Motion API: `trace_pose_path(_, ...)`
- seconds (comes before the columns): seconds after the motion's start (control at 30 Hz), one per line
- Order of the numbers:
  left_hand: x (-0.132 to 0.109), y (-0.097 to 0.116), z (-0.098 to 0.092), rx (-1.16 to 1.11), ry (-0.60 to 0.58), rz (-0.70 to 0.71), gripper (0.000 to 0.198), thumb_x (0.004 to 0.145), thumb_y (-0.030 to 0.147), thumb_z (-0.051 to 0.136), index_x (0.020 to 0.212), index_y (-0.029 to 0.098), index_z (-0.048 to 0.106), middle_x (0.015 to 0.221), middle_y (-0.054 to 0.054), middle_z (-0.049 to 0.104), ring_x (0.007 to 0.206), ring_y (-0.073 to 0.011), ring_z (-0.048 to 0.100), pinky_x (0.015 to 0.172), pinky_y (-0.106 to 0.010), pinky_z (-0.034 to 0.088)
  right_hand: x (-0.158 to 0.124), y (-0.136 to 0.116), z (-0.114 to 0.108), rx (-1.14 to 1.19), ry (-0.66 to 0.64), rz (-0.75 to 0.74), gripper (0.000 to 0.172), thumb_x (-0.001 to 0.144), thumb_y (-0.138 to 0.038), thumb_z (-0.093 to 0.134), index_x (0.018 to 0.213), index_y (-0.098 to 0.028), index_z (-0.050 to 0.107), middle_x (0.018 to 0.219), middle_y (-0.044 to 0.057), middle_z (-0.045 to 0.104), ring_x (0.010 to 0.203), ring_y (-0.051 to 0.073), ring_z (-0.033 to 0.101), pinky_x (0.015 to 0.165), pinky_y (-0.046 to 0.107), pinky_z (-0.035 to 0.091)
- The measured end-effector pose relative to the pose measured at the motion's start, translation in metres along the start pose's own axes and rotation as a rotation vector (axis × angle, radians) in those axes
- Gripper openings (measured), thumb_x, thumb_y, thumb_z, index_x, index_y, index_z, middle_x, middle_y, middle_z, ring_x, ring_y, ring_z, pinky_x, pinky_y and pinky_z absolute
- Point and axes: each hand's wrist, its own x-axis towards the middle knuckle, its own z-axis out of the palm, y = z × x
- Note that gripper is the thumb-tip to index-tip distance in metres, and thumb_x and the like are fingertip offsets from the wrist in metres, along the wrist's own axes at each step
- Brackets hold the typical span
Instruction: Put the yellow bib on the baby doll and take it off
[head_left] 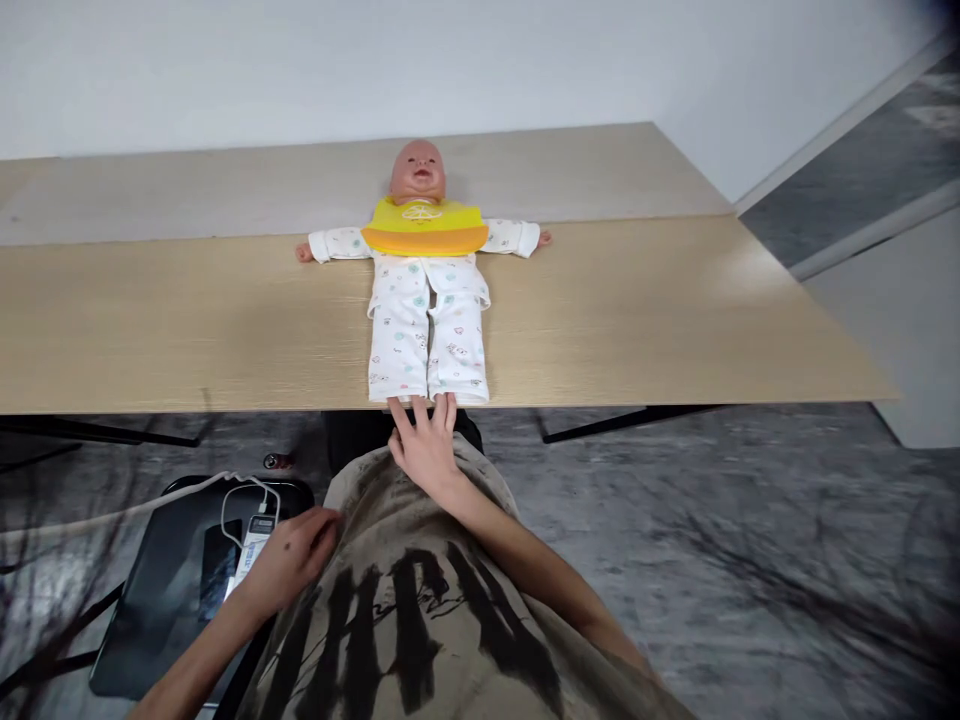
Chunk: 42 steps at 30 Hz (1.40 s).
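Observation:
A baby doll [418,172] lies on its back on the table with its arms stretched out to both sides. It wears a white printed top and white printed trousers [457,340]. Round its neck is a yellow bib [420,228] with an orange lower pocket and a white fruit-slice print. My right hand [426,450] is open, its spread fingertips at the trouser hems by the table's front edge. Lower left, my left hand [296,550] hangs beside my shirt with its fingers curled in, and I see nothing in it.
The wooden table [637,320] meets a grey strip and a white wall at the back. Left of me stands a black chair [161,570] bearing a phone [219,570], a white power bank [255,540] and a white cable. A small can [277,461] is on the floor.

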Motion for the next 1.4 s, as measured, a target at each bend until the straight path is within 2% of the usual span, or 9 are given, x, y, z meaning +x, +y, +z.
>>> trace_pose_path(0.1,0.058,0.04,0.0,-0.035,0.26,0.248,0.032,0.103,0.016,0.048,0.127,0.021,0.069,0.117,-0.01,0.079,0.104,-0.0223,0.079,0.094,-0.032,0.066,-0.004,0.005,-0.004,0.045,0.027,-0.032,0.057,0.099,-0.029,0.06,0.156,-0.024,0.059,0.149,0.016,0.056,0.139,0.044,0.044,0.123,0.075,0.028)
trace_pose_path(0.2,0.107,0.066,0.007,0.067,0.439,0.414,0.052,0.1,0.006,0.049,0.15,0.018,0.056,0.138,-0.016,0.072,0.129,-0.0268,0.071,0.109,-0.042,0.062,-0.011,0.015,-0.009,0.11,0.129,-0.095,0.051,0.098,-0.025,0.058,0.148,-0.022,0.064,0.152,0.014,0.055,0.141,0.039,0.044,0.126,0.067,0.031)
trace_pose_path(0.3,0.14,0.078,0.019,0.14,0.547,0.486,0.067,0.097,0.005,0.052,0.163,0.016,0.044,0.141,-0.019,0.069,0.136,-0.0306,0.066,0.112,-0.048,0.06,-0.018,0.032,-0.014,0.18,0.286,-0.136,0.041,0.097,-0.02,0.053,0.135,-0.018,0.07,0.146,0.013,0.062,0.14,0.033,0.049,0.127,0.06,0.035)
trace_pose_path(0.4,0.157,0.078,0.031,0.168,0.625,0.483,0.072,0.096,0.005,0.056,0.166,0.015,0.04,0.142,-0.02,0.069,0.137,-0.032,0.065,0.113,-0.049,0.059,-0.022,0.048,-0.018,0.222,0.416,-0.143,0.037,0.097,-0.015,0.051,0.128,-0.017,0.07,0.134,0.013,0.069,0.133,0.028,0.056,0.122,0.054,0.044)
trace_pose_path(0.57,0.171,0.067,0.045,0.236,0.619,0.374,0.061,0.095,0.011,0.058,0.156,0.008,0.054,0.146,-0.024,0.066,0.138,-0.038,0.063,0.115,-0.054,0.054,-0.022,0.061,-0.018,0.161,0.481,-0.145,0.039,0.096,-0.013,0.051,0.13,-0.012,0.069,0.132,0.018,0.067,0.127,0.03,0.059,0.11,0.049,0.055)
trace_pose_path(0.77,0.194,0.078,0.037,0.328,0.375,0.101,0.041,0.095,0.018,0.058,0.131,0.007,0.074,0.126,-0.026,0.074,0.118,-0.04,0.07,0.104,-0.054,0.054,-0.018,0.058,-0.014,0.046,0.352,-0.089,0.045,0.098,-0.019,0.052,0.138,-0.005,0.067,0.144,0.024,0.059,0.139,0.037,0.05,0.118,0.055,0.05)
trace_pose_path(0.87,0.2,0.088,0.03,0.433,0.308,0.051,0.035,0.096,0.021,0.058,0.123,0.01,0.077,0.117,-0.025,0.074,0.109,-0.0418,0.069,0.094,-0.054,0.055,-0.014,0.055,-0.016,0.024,0.259,-0.057,0.045,0.099,-0.021,0.051,0.138,-0.006,0.068,0.143,0.023,0.06,0.14,0.038,0.049,0.121,0.062,0.045)
trace_pose_path(1.17,0.192,0.085,0.044,0.478,0.339,0.152,0.046,0.097,0.015,0.056,0.14,0.011,0.07,0.135,-0.026,0.069,0.122,-0.0426,0.066,0.103,-0.055,0.053,-0.017,0.053,-0.018,0.037,0.122,-0.052,0.05,0.098,-0.018,0.051,0.145,-0.007,0.064,0.146,0.021,0.063,0.147,0.038,0.044,0.126,0.064,0.039)
trace_pose_path(1.4,0.181,0.079,0.058,0.375,0.503,0.297,0.056,0.098,0.017,0.054,0.153,0.007,0.057,0.148,-0.027,0.063,0.142,-0.0406,0.057,0.121,-0.058,0.042,-0.024,0.055,-0.012,0.082,0.13,-0.084,0.056,0.096,-0.019,0.052,0.15,-0.006,0.06,0.151,0.021,0.06,0.151,0.037,0.043,0.13,0.065,0.035)
